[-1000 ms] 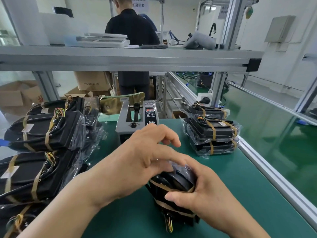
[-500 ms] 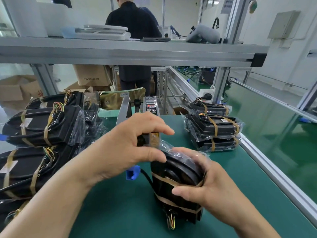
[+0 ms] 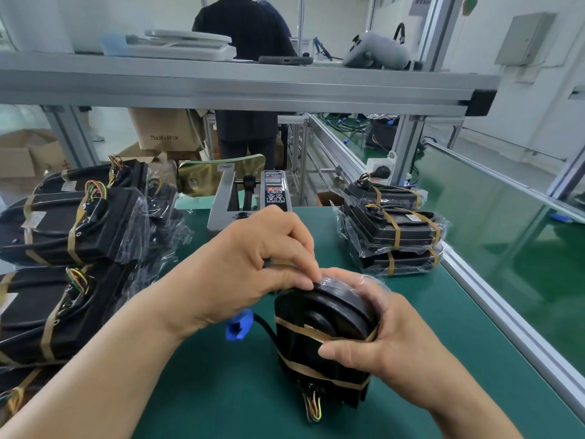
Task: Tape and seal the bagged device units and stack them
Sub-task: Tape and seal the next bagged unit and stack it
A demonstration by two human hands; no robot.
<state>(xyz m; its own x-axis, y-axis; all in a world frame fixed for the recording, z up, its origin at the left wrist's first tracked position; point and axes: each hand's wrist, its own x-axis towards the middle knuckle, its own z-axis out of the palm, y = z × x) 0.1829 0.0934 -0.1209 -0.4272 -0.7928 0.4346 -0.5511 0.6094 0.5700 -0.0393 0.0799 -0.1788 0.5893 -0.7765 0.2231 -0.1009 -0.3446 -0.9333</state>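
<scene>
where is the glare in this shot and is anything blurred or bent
Head view: glints on the film over the held unit and the right stack, and the glossy floor shows reflections. Head view: left hand and right hand look sharp, light is soft with faint shadows. Head view: the wide lens tilts the posts outward.

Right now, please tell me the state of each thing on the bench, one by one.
held unit: bagged, upright on the mat, two tape bands around it.
left hand: pinches the bag film at the unit's top.
right hand: grips the unit's side.
right stack: three taped units, stacked.
left pile: taped bagged units, heaped.
tape dispenser: stands behind the hands.
</scene>
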